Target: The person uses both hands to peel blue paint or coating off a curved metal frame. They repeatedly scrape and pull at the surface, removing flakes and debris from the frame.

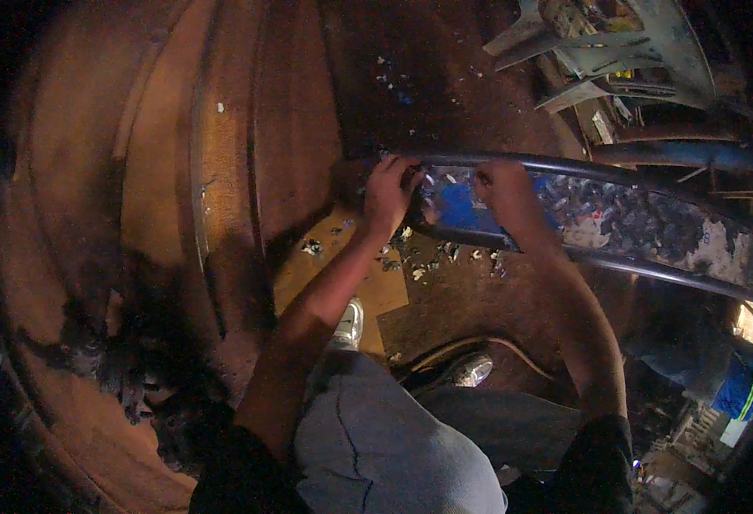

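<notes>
A long panel (458,204) with raised dark rims stretches from the middle toward the right. Its face shows blue near my hands and is strewn with grey and dark flakes farther right. My left hand (387,190) grips the panel's left end, fingers curled over its far corner. Over the blue part, my right hand (507,190) is closed with its knuckles up. What it holds is hidden under the fingers; a small pale edge shows beside it, and I cannot tell what that is.
Loose flakes (422,265) lie on the brown floor and on a tan sheet (321,265) below the panel. A hose (479,342) curves near my shoes. Grey metal parts (621,56) are piled at the far right. A person in blue (743,381) is at the right.
</notes>
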The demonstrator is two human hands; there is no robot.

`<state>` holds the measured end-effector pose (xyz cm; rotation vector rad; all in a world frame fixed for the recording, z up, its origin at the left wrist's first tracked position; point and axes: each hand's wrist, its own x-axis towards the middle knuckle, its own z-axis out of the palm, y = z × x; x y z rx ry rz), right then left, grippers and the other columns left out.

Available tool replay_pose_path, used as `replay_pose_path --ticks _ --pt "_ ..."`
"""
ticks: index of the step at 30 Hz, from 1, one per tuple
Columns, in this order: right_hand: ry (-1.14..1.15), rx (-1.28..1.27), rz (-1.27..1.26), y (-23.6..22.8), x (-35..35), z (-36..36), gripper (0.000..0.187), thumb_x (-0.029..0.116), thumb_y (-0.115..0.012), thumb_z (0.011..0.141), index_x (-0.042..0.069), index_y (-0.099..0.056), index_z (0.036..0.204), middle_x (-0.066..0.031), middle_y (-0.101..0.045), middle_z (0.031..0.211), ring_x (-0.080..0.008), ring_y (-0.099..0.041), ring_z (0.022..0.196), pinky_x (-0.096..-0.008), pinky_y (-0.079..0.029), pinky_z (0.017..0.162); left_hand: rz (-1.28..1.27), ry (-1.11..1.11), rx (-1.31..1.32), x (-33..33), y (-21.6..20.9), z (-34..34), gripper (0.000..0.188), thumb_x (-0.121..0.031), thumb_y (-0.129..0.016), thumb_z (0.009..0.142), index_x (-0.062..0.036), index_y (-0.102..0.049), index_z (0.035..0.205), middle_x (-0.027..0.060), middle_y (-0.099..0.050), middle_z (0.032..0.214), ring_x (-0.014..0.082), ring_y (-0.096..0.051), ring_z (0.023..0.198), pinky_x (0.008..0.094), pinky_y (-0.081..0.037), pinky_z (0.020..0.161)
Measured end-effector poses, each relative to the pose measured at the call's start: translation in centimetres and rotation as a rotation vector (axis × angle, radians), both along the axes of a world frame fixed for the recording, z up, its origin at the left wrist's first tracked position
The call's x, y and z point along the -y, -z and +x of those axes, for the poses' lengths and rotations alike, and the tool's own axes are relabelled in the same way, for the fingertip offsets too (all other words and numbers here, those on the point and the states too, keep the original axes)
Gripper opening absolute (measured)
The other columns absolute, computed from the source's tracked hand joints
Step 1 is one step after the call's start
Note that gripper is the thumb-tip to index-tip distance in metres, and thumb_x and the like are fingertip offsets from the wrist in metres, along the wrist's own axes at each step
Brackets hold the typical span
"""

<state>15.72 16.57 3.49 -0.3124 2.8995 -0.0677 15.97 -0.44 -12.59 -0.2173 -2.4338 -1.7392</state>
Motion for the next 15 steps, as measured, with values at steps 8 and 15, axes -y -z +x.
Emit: replay_pose_path --ticks 8,15 --pt "0.201 -0.103 -0.412 -2.6 -1.9 2.4 0.023 0.016 -0.066 0.085 0.003 -0.07 0.103 -0.0144 -0.072 0.09 -0.0228 -0.069 0.083 -0.0343 -0.054 0.076 -0.114 -0.061 -0.026 -0.9 2.4 -0.3 0.018 -0.011 -0.069 0.083 -0.0077 -0.068 0.1 0.0145 -0.067 0.106 0.0349 -0.064 0.099 0.0419 -0.052 0.085" --pt "0.227 0.041 -0.317 -3.5 -2.3 1.9 0.018 0.012 -0.067 0.085 0.004 -0.071 0.1 -0.0131 -0.071 0.096 -0.0217 -0.07 0.087 -0.0335 -0.055 0.078 0.116 -0.157 0.359 3.2 5.4 1.5 0.018 -0.005 -0.061 0.087 -0.0037 -0.064 0.105 0.0219 -0.063 0.105 0.041 -0.061 0.098 0.0448 -0.05 0.084"
